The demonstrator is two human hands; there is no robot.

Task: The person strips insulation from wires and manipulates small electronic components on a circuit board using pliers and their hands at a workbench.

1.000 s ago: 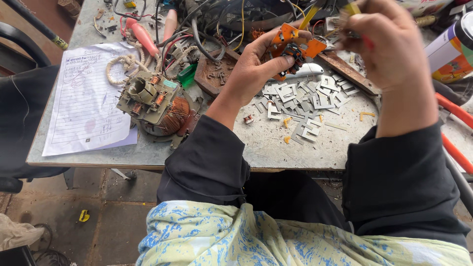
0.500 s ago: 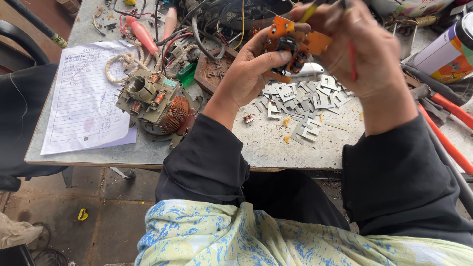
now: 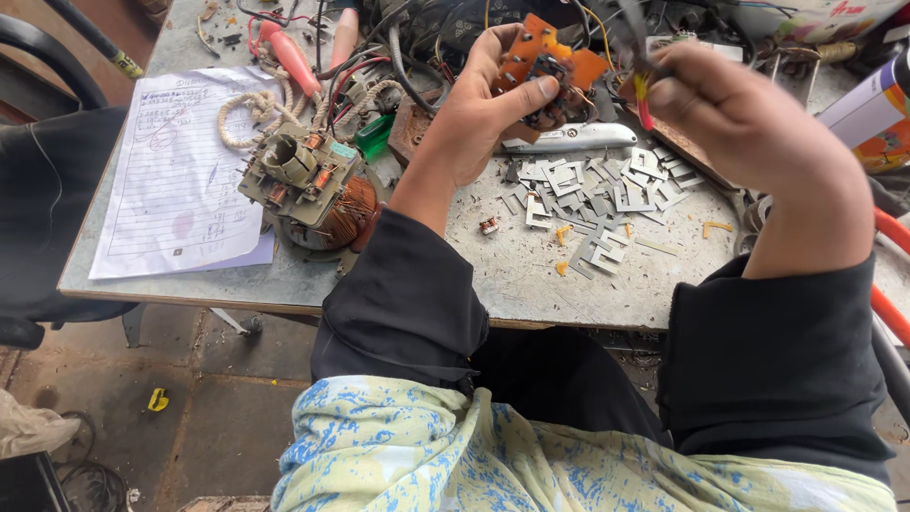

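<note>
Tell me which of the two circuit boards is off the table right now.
The small orange circuit board, gripped in the left hand, is raised above the table. The other, the board with a copper-wound coil, rests on the grey tabletop beside the lined paper sheet.

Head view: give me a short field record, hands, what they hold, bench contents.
left hand: grips orange circuit board, raised above bench
right hand: pinches thin tool with red and yellow handle at the board; tip blurred
bench: grey, scuffed
under hands: loose metal laminations, utility knife
left side: handwritten sheet, copper-wound coil assembly, rope
</note>
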